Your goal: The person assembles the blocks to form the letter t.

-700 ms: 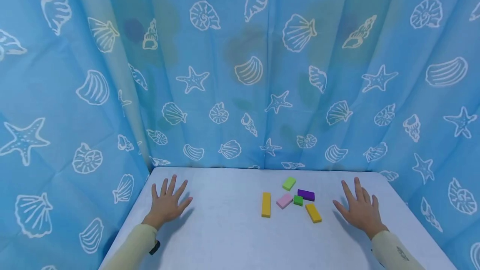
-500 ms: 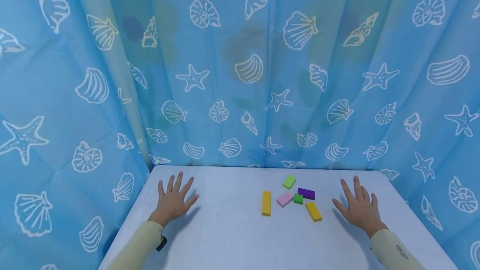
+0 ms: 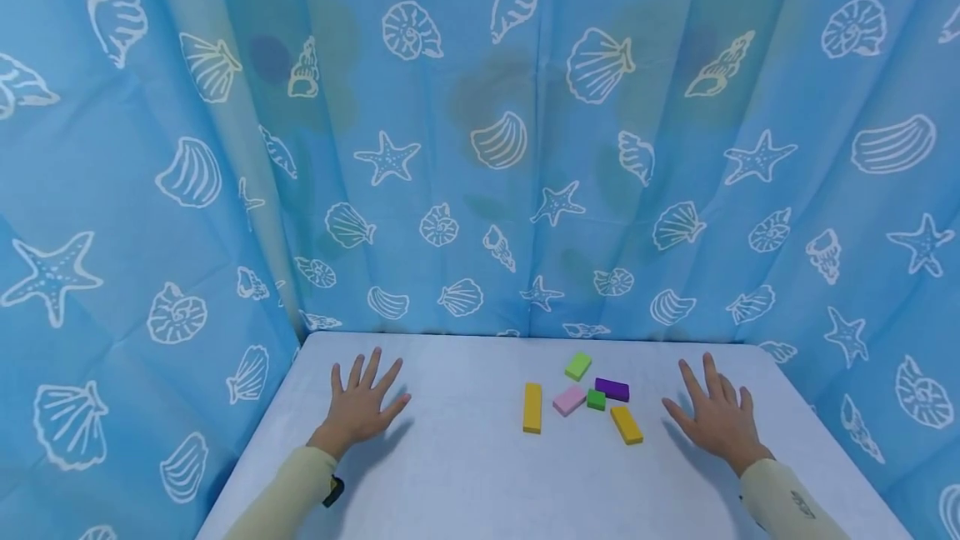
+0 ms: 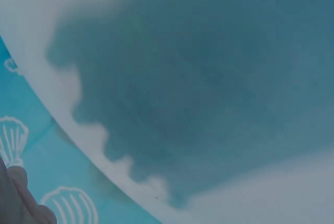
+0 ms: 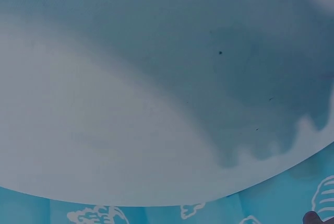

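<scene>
Left hand (image 3: 356, 409) has come nearer the cube (image 3: 596, 400) since the earlier frame, while the right hand (image 3: 716, 415) and the blocks lie about where they were. Both hands are wide, fingers spread, backs up; the left is well to the left of the cube, the right to its right. Each throws a shadow on the table (image 3: 450, 482), and both wrist views show mostly that shadow, with fingertips at a lower corner.

Just left of the cube lies the pink block (image 3: 569, 401), and just behind it on the right the purple block (image 3: 612, 390); whether either touches it I cannot tell. Behind the cube, slightly left, is the lime block (image 3: 578, 366). One yellow block (image 3: 532, 407) lies farther left, past the pink; another yellow block (image 3: 627, 425) is in front and to the right, near the right hand. Beyond the cube and on both sides hangs a blue curtain (image 3: 457, 173) with white shells.
</scene>
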